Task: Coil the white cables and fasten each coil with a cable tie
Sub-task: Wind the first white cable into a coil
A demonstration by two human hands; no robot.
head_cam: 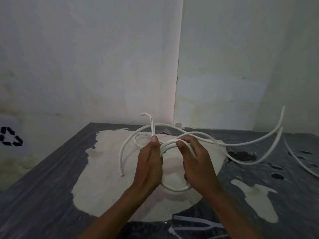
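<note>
Above the worn table (51, 169), your left hand (150, 163) pinches a white cable (151, 125) end upright between thumb and fingers. Beside it, your right hand (195, 163) curls closed around the coil (174, 188); loose ends trail right, cable ties (195, 226) near you.

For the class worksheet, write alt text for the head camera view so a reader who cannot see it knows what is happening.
Two bare hands hold a partly wound coil of white cable above a dark, white-patched table: the left hand pinches an upright cable end, the right hand grips the loops. Loose cable lengths trail right, and cable ties lie at the near edge.
</note>
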